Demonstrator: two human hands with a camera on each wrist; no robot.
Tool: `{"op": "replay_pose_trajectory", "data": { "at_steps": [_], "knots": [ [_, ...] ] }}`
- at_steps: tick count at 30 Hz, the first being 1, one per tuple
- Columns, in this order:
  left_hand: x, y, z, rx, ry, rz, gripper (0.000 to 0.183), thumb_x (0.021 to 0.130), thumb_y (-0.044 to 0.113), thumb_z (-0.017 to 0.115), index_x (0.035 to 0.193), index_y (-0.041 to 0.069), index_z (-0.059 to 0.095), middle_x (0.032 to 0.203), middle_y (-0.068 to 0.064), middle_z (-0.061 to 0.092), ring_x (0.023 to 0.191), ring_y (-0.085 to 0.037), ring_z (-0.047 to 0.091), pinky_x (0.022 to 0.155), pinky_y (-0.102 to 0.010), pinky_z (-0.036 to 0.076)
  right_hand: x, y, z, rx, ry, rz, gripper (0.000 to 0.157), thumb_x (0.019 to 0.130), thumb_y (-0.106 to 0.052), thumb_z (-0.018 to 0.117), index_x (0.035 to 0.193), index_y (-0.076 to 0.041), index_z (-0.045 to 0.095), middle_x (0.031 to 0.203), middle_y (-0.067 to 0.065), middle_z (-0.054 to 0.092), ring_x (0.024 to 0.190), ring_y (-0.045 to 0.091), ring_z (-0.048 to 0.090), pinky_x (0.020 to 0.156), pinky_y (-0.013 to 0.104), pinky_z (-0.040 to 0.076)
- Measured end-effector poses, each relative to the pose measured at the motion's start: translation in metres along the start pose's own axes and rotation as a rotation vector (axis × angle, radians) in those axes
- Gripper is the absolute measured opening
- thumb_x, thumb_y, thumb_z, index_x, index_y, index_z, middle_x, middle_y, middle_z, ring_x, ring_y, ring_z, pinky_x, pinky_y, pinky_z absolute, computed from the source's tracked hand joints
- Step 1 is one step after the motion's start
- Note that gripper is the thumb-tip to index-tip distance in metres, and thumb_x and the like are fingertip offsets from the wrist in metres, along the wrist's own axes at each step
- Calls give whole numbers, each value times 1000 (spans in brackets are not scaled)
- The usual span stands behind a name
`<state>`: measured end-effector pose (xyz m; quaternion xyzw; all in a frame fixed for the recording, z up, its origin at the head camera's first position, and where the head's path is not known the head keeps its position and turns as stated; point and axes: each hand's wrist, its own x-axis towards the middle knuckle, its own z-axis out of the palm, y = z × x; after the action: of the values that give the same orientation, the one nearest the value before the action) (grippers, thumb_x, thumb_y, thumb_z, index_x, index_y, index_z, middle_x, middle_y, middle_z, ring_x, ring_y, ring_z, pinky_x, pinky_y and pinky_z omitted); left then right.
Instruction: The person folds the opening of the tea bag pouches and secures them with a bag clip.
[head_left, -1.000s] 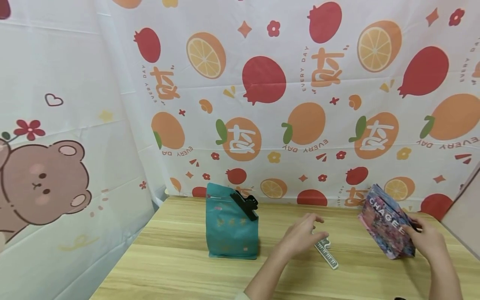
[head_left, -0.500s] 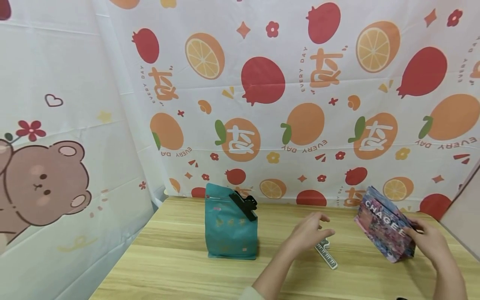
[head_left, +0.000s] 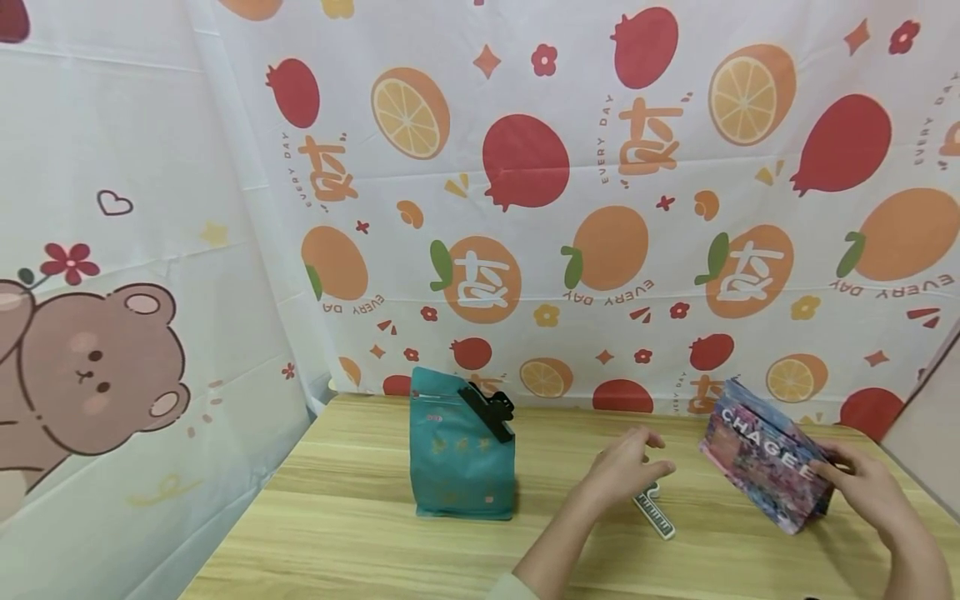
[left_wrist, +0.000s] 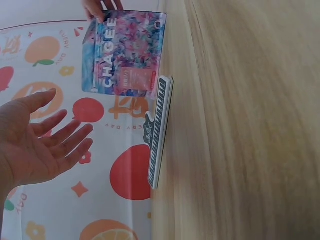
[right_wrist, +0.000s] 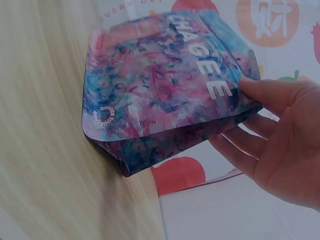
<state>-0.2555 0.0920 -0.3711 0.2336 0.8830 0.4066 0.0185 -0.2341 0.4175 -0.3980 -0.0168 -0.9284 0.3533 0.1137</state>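
My right hand holds a pink-and-blue CHAGEE pouch by its right side, and the pouch leans to the left. In the right wrist view the thumb lies on the pouch's front and the fingers go behind it. My left hand, with fingers spread and nothing in them, hovers over a flat clip printed with piano keys. The left wrist view shows this clip lying on the table, apart from the hand; in the head view the hand hides its upper end.
A teal pouch stands upright on the wooden table, a black clip slanting across its top right corner. Behind the table hangs a fruit-print cloth. A small dark thing shows at the bottom edge, mostly cut off.
The CHAGEE pouch has tilted further left and shifted slightly left in my right hand. My left hand has drifted a little to the right above the piano-key clip.
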Motion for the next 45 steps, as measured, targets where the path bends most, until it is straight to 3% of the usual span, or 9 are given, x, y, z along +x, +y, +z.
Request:
{"op": "replay_pose_trajectory", "data": {
  "at_steps": [3, 7, 10, 14, 22, 32, 36, 39, 45],
  "knots": [
    [1, -1, 2, 6, -1, 1, 29, 84, 32, 67, 109, 20, 60, 104, 13, 56, 87, -1, 54, 69, -21, 44, 9, 29, 5, 41, 7, -1, 41, 93, -27, 56, 120, 3, 53, 104, 15, 61, 88, 14, 59, 61, 26, 48],
    [3, -1, 5, -5, 0, 0, 30, 84, 31, 67, 110, 18, 60, 104, 13, 56, 89, -4, 55, 69, -20, 44, 11, 42, 5, 98, -8, 11, 40, 92, -29, 58, 120, -2, 55, 100, 3, 62, 77, -13, 45, 59, 22, 46],
    [7, -2, 10, -39, -4, -14, 31, 84, 31, 68, 111, 17, 60, 104, 11, 57, 90, -7, 56, 69, -20, 45, 3, 24, -1, 114, -40, 21, 47, 93, -27, 56, 119, 12, 49, 99, 10, 61, 76, -9, 47, 61, 22, 45],
    [14, -4, 17, -148, -14, -70, 32, 83, 27, 69, 112, 17, 59, 106, 10, 57, 91, -8, 55, 71, -22, 46, 2, 26, -3, 128, -65, 14, 45, 93, -27, 55, 117, 11, 51, 95, -6, 58, 77, -5, 50, 62, 25, 46],
    [31, -6, 31, -344, -21, -116, 42, 83, 22, 68, 122, 14, 55, 117, 4, 56, 103, -16, 54, 79, -28, 47, 3, 25, -7, 128, -138, 69, 46, 96, -28, 50, 118, 12, 49, 98, 5, 59, 78, 3, 52, 69, 40, 45],
    [35, -4, 50, -330, -70, -106, 57, 82, 19, 67, 134, 11, 43, 131, -2, 48, 113, -21, 50, 88, -33, 44, -8, 1, -12, 130, -166, 107, 49, 96, -30, 49, 118, 14, 46, 100, 5, 59, 78, -7, 45, 77, 52, 41],
    [36, -5, 53, -315, -71, -118, 59, 83, 21, 67, 135, 12, 42, 132, -2, 47, 114, -20, 50, 89, -33, 43, -7, 3, -10, 78, -149, 80, 50, 95, -29, 51, 119, 14, 46, 104, 15, 59, 78, -9, 44, 73, 42, 45],
    [37, -4, 53, -314, -76, -121, 59, 83, 21, 67, 136, 11, 42, 132, -2, 47, 114, -20, 50, 89, -33, 43, -6, 5, -10, 20, -131, 58, 53, 95, -29, 52, 121, 16, 43, 108, 25, 56, 79, -4, 48, 67, 33, 47],
    [40, -3, 53, -356, -104, -108, 59, 85, 20, 65, 137, 12, 40, 135, -3, 44, 116, -22, 47, 90, -34, 43, -7, 4, -13, 19, -143, 80, 54, 95, -28, 53, 122, 17, 41, 106, 27, 56, 84, 14, 56, 72, 44, 48]
  ]
}}
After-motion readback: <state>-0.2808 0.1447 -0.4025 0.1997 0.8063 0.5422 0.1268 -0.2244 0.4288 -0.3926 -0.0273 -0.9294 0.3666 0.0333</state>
